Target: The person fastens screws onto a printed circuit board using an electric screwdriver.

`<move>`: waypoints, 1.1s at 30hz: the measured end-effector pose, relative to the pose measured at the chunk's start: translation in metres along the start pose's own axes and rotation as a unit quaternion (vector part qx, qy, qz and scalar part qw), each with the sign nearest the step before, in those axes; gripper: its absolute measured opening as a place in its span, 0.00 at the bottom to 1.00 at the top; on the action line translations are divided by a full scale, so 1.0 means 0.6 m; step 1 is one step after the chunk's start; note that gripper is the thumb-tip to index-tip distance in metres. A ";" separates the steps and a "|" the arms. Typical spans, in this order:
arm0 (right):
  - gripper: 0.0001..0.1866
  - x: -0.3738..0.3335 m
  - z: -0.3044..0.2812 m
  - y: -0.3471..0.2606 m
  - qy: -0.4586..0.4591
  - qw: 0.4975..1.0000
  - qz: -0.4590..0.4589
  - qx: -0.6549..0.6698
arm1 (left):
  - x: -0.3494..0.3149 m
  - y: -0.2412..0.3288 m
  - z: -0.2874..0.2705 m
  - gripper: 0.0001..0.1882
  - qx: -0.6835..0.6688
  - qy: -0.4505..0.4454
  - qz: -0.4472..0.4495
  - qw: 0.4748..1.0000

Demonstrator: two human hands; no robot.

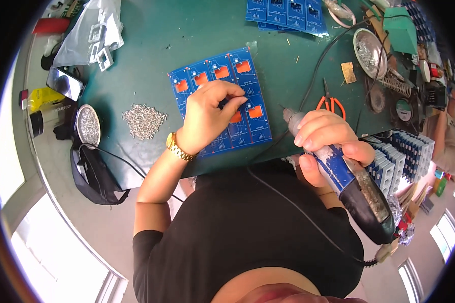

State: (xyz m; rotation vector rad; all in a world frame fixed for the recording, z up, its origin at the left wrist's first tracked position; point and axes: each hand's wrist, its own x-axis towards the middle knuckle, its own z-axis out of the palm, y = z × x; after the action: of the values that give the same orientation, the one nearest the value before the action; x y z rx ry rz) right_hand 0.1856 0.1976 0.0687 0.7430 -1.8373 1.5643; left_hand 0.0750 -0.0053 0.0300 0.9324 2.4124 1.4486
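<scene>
On green bench top, blue PCB panel lying flat, orange patches showing on most cells. Right hand gripping electric screwdriver, tip nearing panel edge. Left hand pinching small part against panel. Loose metal pins pile waiting nearby; work looking midway.

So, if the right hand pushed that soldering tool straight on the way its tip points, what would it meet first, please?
Probably the blue circuit board panel, near its lower right edge, close by the left hand; depth is unclear.

Blue circuit-board panel flat; soldering iron tilted.
</scene>
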 end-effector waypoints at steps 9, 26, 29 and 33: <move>0.36 -0.007 0.019 0.001 0.015 0.999 0.030 0.028 | -0.003 -0.021 0.017 0.07 0.157 -0.008 0.097 0.983; 0.39 -0.006 0.015 0.009 -0.010 0.998 0.045 0.050 | 0.001 -0.032 0.020 0.06 0.227 -0.005 0.188 0.956; 0.39 -0.008 0.017 0.014 -0.006 0.998 0.035 0.054 | 0.001 -0.040 0.017 0.07 0.179 -0.002 0.172 0.969; 0.38 -0.005 0.025 0.018 0.053 0.995 0.011 0.083 | -0.001 -0.035 0.018 0.08 0.194 -0.018 0.156 0.968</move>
State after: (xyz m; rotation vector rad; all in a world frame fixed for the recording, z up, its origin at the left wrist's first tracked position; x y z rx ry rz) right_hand 0.1785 0.1843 0.0576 0.7025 -1.6594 1.7522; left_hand 0.0714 -0.0042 0.0067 1.4647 2.6662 1.0375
